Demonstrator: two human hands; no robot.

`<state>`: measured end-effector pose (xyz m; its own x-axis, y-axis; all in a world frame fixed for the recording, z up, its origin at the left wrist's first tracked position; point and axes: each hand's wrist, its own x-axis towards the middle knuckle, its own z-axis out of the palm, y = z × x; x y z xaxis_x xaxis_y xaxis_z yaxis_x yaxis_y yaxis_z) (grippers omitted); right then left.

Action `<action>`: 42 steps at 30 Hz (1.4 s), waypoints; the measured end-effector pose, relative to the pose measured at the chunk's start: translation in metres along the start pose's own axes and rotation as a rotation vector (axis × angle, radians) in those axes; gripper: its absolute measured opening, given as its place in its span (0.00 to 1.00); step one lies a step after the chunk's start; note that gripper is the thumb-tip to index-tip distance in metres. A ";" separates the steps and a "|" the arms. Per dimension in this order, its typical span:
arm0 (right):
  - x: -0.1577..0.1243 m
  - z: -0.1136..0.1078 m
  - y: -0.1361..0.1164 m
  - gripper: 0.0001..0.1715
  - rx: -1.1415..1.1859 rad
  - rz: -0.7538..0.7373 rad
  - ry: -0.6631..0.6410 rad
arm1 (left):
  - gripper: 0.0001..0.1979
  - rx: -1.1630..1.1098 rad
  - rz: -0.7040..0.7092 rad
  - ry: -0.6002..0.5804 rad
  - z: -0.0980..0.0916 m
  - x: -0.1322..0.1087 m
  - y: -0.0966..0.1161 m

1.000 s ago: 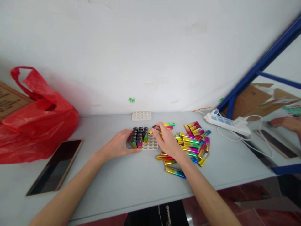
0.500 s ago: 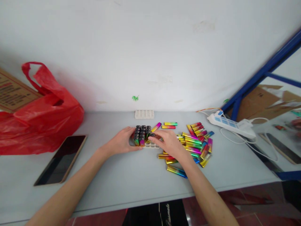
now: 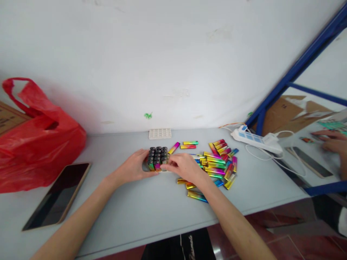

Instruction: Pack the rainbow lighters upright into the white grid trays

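A white slotted tray holds a block of upright rainbow-coloured lighters (image 3: 157, 157) with black tops. My left hand (image 3: 135, 167) curls round the tray's left side, fingers against the lighters. My right hand (image 3: 183, 167) covers the tray's right part, fingers pinched at the edge of the block; whatever is in them is hidden. A heap of loose rainbow lighters (image 3: 219, 164) lies on the grey table (image 3: 151, 206) just right of my right hand. Two more lighters (image 3: 182, 146) lie behind the tray.
An empty white tray (image 3: 159, 133) stands against the wall. A red plastic bag (image 3: 32, 141) and a phone (image 3: 58, 195) lie at the left. A white power strip (image 3: 253, 139) with cable is at the right. Another person's hand (image 3: 329, 141) works beyond the blue frame (image 3: 295, 72).
My right hand came down from the far side of the tray to its near right, next to the standing lighters. One loose lighter now lies uncovered behind the tray. The left hand stayed put.
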<state>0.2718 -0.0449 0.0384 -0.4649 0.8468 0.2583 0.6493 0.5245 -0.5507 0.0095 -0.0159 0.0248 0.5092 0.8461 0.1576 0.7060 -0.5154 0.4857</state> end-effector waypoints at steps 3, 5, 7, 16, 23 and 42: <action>0.001 -0.010 0.008 0.30 -0.016 0.002 0.072 | 0.26 0.005 0.017 0.012 0.001 0.000 -0.002; 0.001 -0.018 0.020 0.25 -0.077 0.043 0.162 | 0.25 0.004 0.025 0.012 0.002 0.001 -0.003; 0.001 -0.024 0.035 0.16 -0.148 0.109 0.227 | 0.25 0.014 0.020 0.009 0.001 0.001 -0.002; -0.005 -0.033 0.079 0.13 -0.321 0.303 0.136 | 0.26 0.034 0.017 0.010 -0.003 0.001 0.004; -0.006 -0.031 0.081 0.13 -0.328 0.330 0.129 | 0.27 0.058 0.021 0.021 -0.001 0.002 0.001; 0.009 -0.016 0.034 0.27 0.947 0.270 0.330 | 0.26 0.050 0.037 0.010 0.000 0.001 -0.004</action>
<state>0.2994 -0.0184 0.0342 -0.0938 0.9828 0.1593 -0.0979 0.1501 -0.9838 0.0079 -0.0128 0.0229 0.5301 0.8278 0.1835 0.7107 -0.5518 0.4363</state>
